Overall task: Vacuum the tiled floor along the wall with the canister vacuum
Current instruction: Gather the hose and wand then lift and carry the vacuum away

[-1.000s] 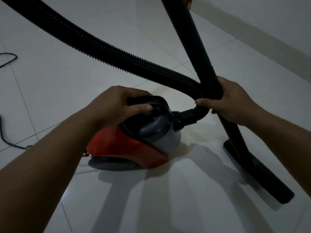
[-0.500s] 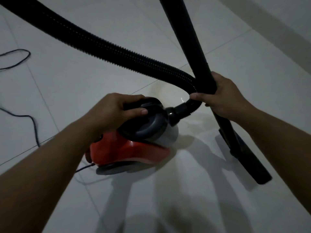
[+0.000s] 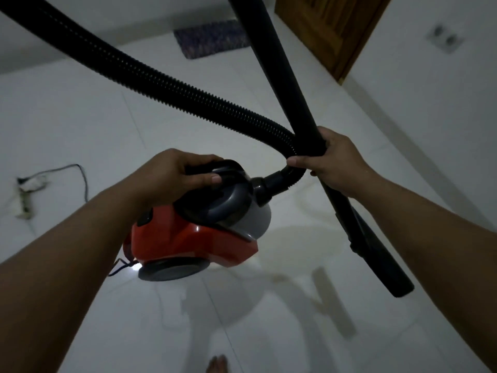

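Note:
The red and grey canister vacuum (image 3: pixel 193 238) hangs clear of the white tiled floor (image 3: pixel 94 125), held by its black top handle in my left hand (image 3: pixel 174 173). My right hand (image 3: pixel 330 162) grips the black wand (image 3: pixel 285 76), which slants down to the floor nozzle (image 3: pixel 376 254) at the right. A black ribbed hose (image 3: pixel 150 79) arcs from the upper left to the vacuum's front port, crossing the wand just above my right hand.
The white wall (image 3: pixel 443 117) runs along the right, with a socket plate (image 3: pixel 441 37) and a wooden door (image 3: pixel 330 28). A dark mat (image 3: pixel 212 39) lies at the far wall. A power strip with cord (image 3: pixel 29 189) is at left. Toes (image 3: pixel 217 364) show at bottom.
The vacuum has been lifted off the floor and carried forward. The view has tilted up, bringing the door, mat, socket and power strip into sight.

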